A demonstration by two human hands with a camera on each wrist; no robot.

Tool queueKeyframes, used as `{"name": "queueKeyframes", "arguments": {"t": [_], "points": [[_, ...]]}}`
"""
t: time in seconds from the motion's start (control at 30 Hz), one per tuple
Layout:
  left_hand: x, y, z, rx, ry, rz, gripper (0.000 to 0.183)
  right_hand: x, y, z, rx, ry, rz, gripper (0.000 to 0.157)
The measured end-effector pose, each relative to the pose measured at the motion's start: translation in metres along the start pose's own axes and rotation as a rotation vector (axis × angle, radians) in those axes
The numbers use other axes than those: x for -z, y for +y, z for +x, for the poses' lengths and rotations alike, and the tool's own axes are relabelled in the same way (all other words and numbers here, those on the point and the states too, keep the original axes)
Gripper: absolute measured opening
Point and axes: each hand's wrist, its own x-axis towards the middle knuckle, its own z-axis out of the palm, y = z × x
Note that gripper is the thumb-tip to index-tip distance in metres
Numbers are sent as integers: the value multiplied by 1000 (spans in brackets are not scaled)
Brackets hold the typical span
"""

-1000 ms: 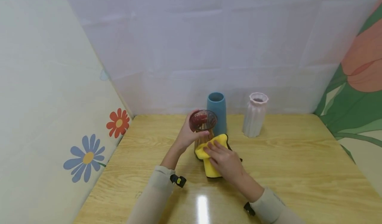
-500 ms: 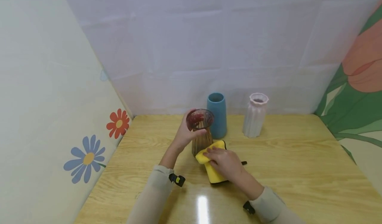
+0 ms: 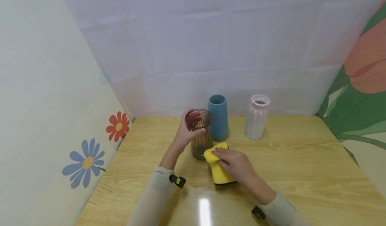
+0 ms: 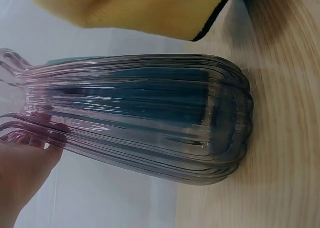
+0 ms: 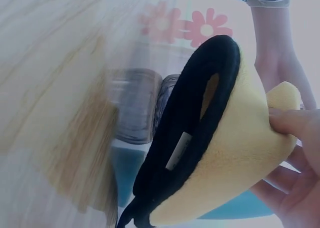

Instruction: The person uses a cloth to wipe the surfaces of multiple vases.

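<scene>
A ribbed, purple-brown tinted glass vase (image 3: 201, 145) stands roughly upright near the middle of the wooden table. My left hand (image 3: 183, 136) grips it round the neck, thumb across the near side. The left wrist view shows the vase's clear ribbed body (image 4: 135, 118); whether its base touches the table I cannot tell. Just right of the vase, my right hand (image 3: 238, 165) pinches a yellow cleaning cloth (image 3: 221, 174) with black edging. In the right wrist view the cloth (image 5: 235, 153) hangs folded from thumb and fingers, its dark border and a white label showing.
Close behind the glass vase is a blue vase (image 3: 218, 119). A pale pink fluted vase (image 3: 256, 120) stands farther right. The wooden table (image 3: 301, 172) meets a whitish sheet (image 3: 181, 45) at the back and flower-printed sheets at both sides.
The glass vase, in my left hand, has shifted slightly left, away from the blue vase. My right hand has moved the cloth down, then right, off the vase's lower side.
</scene>
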Motion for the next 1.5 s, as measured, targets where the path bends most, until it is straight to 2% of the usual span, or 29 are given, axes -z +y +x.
{"name": "queueKeyframes", "arguments": {"t": [0.43,0.57,0.73,1.0,1.5], "points": [[8,-1,7,15,33,-4,104,11,10,-11,-4,87,-1,40],[10,-3,10,19,45,-30,111,16,14,-14,8,124,-17,40],[11,-6,14,-9,51,-75,124,22,19,-16,17,155,-33,40],[12,-6,18,5,87,-90,96,32,24,-20,6,181,-51,42],[20,-12,30,21,152,-53,100,49,33,-26,-44,250,-30,41]]}}
